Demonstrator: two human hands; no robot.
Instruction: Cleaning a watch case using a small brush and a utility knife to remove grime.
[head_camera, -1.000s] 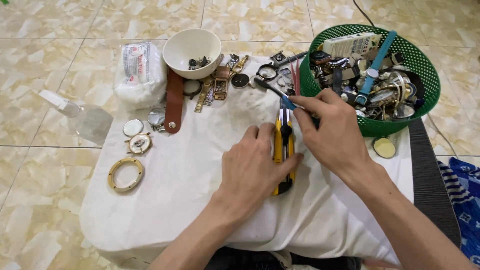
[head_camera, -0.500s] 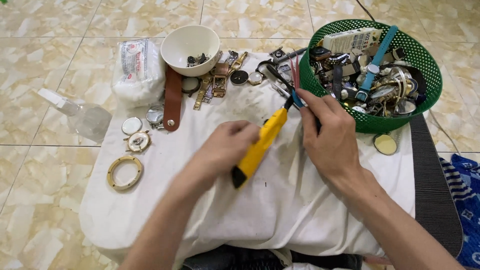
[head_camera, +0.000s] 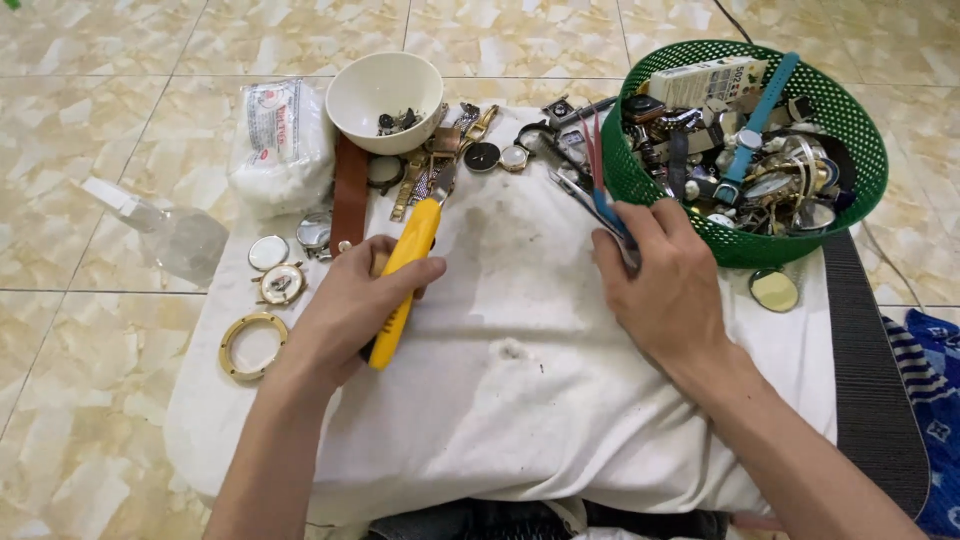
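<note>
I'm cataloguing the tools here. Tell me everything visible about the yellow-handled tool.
The yellow-handled tool has a long, plastic-looking yellow grip and a short grey metal tip pointing up toward the white ceramic bowl. It lies tilted over the white cloth, gripped around its lower half by the left hand; the end shows dark below the palm. Its tip reaches the watch bands beside the bowl.

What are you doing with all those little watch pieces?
A person sits at a white cloth spread with watch parts. The left hand holds a yellow-handled tool, its metal tip pointing toward the white bowl. The right hand holds a few thin tools, one with a blue grip, beside the green basket heaped with watches and straps. A brown strap, loose watch faces and a gold ring lie on the left of the cloth.
</note>
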